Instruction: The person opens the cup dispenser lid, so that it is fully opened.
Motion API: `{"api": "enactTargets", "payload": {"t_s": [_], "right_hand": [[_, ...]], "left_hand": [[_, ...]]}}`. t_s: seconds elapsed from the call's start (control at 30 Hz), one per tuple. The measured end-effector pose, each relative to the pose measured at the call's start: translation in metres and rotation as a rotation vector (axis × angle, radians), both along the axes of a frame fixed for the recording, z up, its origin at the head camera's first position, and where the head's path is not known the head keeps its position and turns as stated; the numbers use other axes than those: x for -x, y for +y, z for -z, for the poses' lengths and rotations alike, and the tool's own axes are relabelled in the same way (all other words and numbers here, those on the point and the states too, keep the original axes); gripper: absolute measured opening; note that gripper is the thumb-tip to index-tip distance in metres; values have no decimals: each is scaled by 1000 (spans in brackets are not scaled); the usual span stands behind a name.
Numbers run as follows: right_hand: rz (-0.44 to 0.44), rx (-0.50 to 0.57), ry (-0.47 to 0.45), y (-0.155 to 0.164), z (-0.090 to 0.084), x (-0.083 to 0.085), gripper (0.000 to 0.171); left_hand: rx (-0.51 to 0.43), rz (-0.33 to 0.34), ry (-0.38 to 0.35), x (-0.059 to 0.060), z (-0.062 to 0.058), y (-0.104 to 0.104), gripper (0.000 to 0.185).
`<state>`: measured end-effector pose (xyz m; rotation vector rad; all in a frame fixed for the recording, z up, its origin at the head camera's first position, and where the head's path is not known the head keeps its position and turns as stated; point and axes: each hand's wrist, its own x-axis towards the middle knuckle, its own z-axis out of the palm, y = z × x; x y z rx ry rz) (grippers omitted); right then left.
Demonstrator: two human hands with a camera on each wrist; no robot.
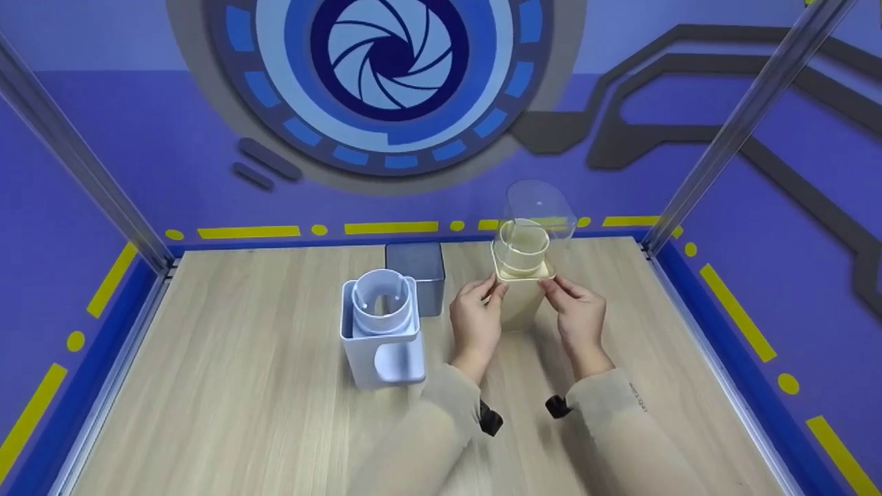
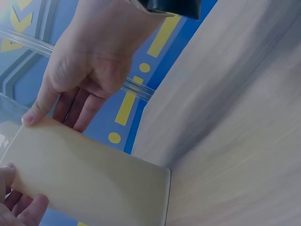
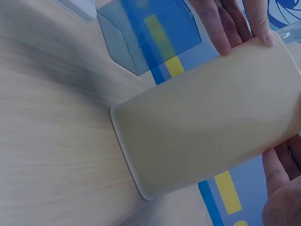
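So the left hand (image 1: 477,320) and right hand (image 1: 579,320) are each pinching a side of this cream container (image 1: 521,305) near its rim, holding it between them. Clear cover (image 1: 541,198) rises just beyond both. Pale blue container (image 1: 365,358) and smoky box (image 1: 431,297) sit off the left hand's left.

Cream box (image 1: 521,303) — pale-blue holder (image 1: 365,358) — wood-grain table (image 1: 241,386).

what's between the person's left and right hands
A tall cream rectangular plastic container is between the left hand and right hand, clearest in the head view.
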<state>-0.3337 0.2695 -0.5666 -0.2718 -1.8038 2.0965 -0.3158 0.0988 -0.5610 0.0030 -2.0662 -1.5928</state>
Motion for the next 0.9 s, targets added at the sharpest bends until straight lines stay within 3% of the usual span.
{"api": "enactTargets", "payload": {"t_s": [0.23,0.4,0.53,0.9], "right_hand": [[-8,66,66,-9,9,-21,43],[-19,85,95,-16,12,-33,40],[-7,78,119,-19,12,-40,38],[-7,144,142,-30,17,-52,30]], "left_hand": [[-62,24,2,-5,6,-7,28],[-179,93,-49,-10,8,-6,50],[-201,145,-80,-13,6,-4,67],[68,141,-123,-22,7,-4,110]]}}
